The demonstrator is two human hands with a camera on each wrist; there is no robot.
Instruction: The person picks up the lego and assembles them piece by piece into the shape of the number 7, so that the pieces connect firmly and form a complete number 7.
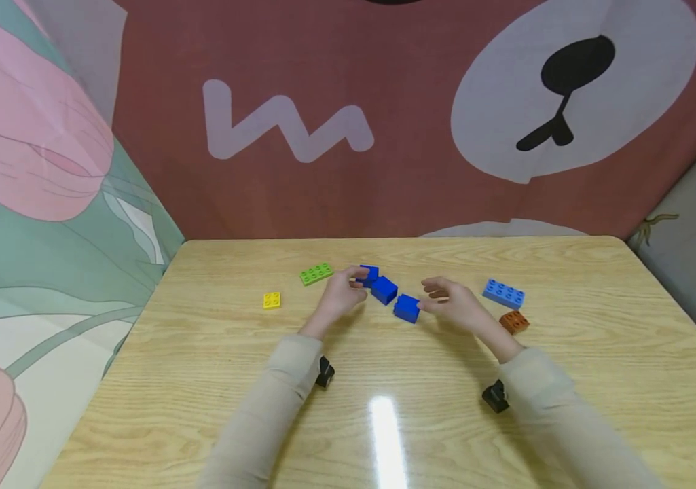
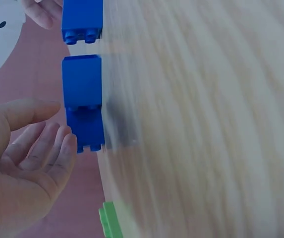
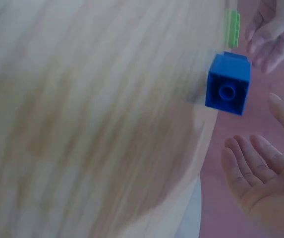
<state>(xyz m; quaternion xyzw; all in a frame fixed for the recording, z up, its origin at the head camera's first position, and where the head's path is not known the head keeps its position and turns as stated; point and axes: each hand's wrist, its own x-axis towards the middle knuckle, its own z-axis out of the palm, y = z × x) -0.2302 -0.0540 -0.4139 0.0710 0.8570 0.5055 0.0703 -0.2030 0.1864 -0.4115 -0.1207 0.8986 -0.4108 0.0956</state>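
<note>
Three toy building bricks, all blue, lie in a slanting row on the table: a far-left brick (image 1: 372,274), a middle brick (image 1: 384,290) and a near-right brick (image 1: 407,309). The first two appear to touch; a gap parts them from the third. My left hand (image 1: 341,293) is beside the far-left brick, its fingertips close to it and the thumb apart in the left wrist view. Loosely bent, the fingers of my right hand (image 1: 454,302) hover by the near-right brick. That brick's hollow underside (image 3: 227,92) faces the right wrist camera.
Left of the row lie a green brick (image 1: 316,274) and a small yellow brick (image 1: 271,300). A lighter blue brick (image 1: 503,293) and a brown brick (image 1: 514,321) lie near the right forearm. A printed cloth (image 1: 323,197) hangs behind the wooden table (image 1: 201,407).
</note>
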